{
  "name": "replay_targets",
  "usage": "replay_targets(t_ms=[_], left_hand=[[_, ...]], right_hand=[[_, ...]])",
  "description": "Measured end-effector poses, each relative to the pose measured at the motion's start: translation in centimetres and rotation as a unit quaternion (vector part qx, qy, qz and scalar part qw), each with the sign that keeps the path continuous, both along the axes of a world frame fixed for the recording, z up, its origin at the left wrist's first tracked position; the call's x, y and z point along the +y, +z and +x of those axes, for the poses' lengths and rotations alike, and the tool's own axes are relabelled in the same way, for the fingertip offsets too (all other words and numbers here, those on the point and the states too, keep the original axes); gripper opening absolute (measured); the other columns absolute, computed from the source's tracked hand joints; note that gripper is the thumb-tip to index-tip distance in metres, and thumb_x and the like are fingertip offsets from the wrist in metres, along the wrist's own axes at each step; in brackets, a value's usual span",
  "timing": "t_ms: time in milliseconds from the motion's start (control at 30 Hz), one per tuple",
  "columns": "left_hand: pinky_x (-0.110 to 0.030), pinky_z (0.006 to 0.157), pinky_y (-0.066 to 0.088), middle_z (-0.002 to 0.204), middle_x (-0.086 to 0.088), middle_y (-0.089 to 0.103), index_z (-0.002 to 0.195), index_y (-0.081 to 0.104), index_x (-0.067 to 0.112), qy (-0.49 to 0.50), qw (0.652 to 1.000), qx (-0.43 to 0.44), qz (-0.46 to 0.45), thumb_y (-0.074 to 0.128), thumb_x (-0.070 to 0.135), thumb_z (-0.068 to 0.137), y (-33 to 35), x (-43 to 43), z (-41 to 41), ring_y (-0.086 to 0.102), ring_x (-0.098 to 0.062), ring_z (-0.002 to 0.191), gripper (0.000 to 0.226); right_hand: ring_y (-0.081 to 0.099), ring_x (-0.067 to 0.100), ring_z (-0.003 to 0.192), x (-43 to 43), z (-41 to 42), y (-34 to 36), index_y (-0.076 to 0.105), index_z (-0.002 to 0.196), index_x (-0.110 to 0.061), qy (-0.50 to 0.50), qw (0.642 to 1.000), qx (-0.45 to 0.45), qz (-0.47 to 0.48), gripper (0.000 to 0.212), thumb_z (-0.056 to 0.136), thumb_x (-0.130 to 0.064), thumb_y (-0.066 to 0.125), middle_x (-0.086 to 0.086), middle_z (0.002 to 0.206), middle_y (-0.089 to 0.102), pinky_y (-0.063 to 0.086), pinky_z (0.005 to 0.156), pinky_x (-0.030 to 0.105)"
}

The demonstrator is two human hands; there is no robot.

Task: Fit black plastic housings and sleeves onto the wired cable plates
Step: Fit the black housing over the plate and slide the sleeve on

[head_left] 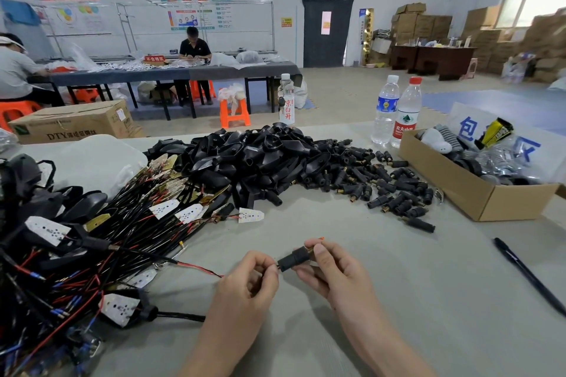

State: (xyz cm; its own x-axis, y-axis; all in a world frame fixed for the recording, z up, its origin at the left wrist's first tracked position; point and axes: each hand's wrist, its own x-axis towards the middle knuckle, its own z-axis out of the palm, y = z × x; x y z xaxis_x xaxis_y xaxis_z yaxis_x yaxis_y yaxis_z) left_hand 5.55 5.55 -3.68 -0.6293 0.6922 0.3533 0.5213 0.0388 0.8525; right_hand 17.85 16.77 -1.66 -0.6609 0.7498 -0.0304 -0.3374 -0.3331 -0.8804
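My right hand (pixel 333 269) grips a short black sleeve (pixel 294 259) with a brass threaded tip. My left hand (pixel 249 280) pinches the end of a thin red and black wire (pixel 200 269) right at the sleeve's left opening. That wire runs left into a tangled pile of wired cable plates (pixel 101 242), white and brass coloured. A heap of black plastic housings (pixel 254 156) lies in the middle of the table. More black sleeves (pixel 382 187) are scattered to its right.
An open cardboard box (pixel 477 190) with mixed parts stands at the right, two water bottles (pixel 398 113) behind it. A black pen (pixel 530 275) lies at the right edge. Finished housed units (pixel 70 205) sit far left. People work at a far table.
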Motion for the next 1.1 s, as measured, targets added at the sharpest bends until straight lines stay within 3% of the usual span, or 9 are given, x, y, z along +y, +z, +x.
replay_targets(t_ms=[200,367,500,600,733,867,1100], left_hand=[[-0.04,0.061,0.048,0.063,-0.008,0.06,0.088,0.059,0.036,0.02,1.0,-0.004,-0.001,0.063,0.024,0.094,-0.22,0.16,-0.16,0.06,-0.027,0.057,0.014],[-0.012,0.061,0.046,0.076,0.011,0.069,0.087,0.06,0.042,0.012,1.0,-0.016,0.001,0.062,0.023,0.095,0.08,0.12,-0.07,0.067,-0.009,0.067,0.02],[-0.025,0.063,0.054,0.074,0.0,0.067,0.087,0.06,0.043,0.029,0.999,-0.025,0.032,0.062,0.021,0.095,0.09,0.3,0.1,0.066,-0.012,0.065,0.023],[-0.019,0.054,0.052,0.07,-0.007,0.064,0.085,0.062,0.043,0.051,0.996,-0.04,0.068,0.061,0.018,0.095,0.17,0.5,0.3,0.064,-0.014,0.058,0.026],[-0.02,0.053,0.053,0.074,0.0,0.066,0.085,0.062,0.045,0.057,0.994,-0.055,0.078,0.06,0.017,0.096,0.07,0.69,0.34,0.064,-0.013,0.061,0.03],[-0.028,0.061,0.053,0.078,0.011,0.065,0.09,0.06,0.049,0.047,0.998,-0.012,0.041,0.061,0.024,0.095,-0.2,0.72,0.01,0.063,-0.012,0.067,0.025],[-0.014,0.052,0.033,0.058,0.009,0.045,0.088,0.063,0.038,0.038,0.998,0.038,0.016,0.071,0.02,0.088,-0.12,0.3,-0.28,0.04,-0.006,0.052,0.02]], right_hand=[[0.074,0.026,0.093,0.01,-0.21,-0.2,0.067,0.108,-0.003,0.005,1.0,-0.008,0.004,0.015,0.095,-0.008,0.06,0.016,0.099,0.075,0.057,0.075,0.02],[0.074,0.026,0.092,0.31,-0.28,-0.26,0.065,0.107,-0.001,0.01,0.999,0.022,-0.038,0.029,0.082,-0.014,0.067,0.018,0.097,0.076,0.057,0.073,0.018],[0.074,0.028,0.093,0.3,-0.36,-0.35,0.064,0.109,0.001,0.022,0.998,0.038,-0.054,0.038,0.076,-0.018,0.069,0.019,0.098,0.075,0.057,0.073,0.019],[0.074,0.027,0.096,0.25,-0.29,-0.56,0.065,0.112,0.0,0.027,0.997,0.041,-0.051,0.039,0.08,-0.023,0.066,0.02,0.102,0.074,0.057,0.075,0.019],[0.074,0.023,0.091,0.27,-0.34,-0.74,0.069,0.108,-0.003,0.01,0.999,0.03,-0.039,0.036,0.08,-0.026,0.066,0.02,0.1,0.075,0.057,0.073,0.02],[0.073,0.021,0.085,0.57,-0.21,-0.75,0.074,0.103,-0.005,-0.018,0.999,0.024,-0.034,0.033,0.078,-0.026,0.069,0.017,0.097,0.075,0.058,0.073,0.021],[0.073,0.021,0.08,0.91,0.04,-0.73,0.072,0.102,-0.004,-0.037,0.999,0.008,-0.036,0.034,0.075,-0.025,0.07,0.011,0.09,0.075,0.058,0.069,0.023]])
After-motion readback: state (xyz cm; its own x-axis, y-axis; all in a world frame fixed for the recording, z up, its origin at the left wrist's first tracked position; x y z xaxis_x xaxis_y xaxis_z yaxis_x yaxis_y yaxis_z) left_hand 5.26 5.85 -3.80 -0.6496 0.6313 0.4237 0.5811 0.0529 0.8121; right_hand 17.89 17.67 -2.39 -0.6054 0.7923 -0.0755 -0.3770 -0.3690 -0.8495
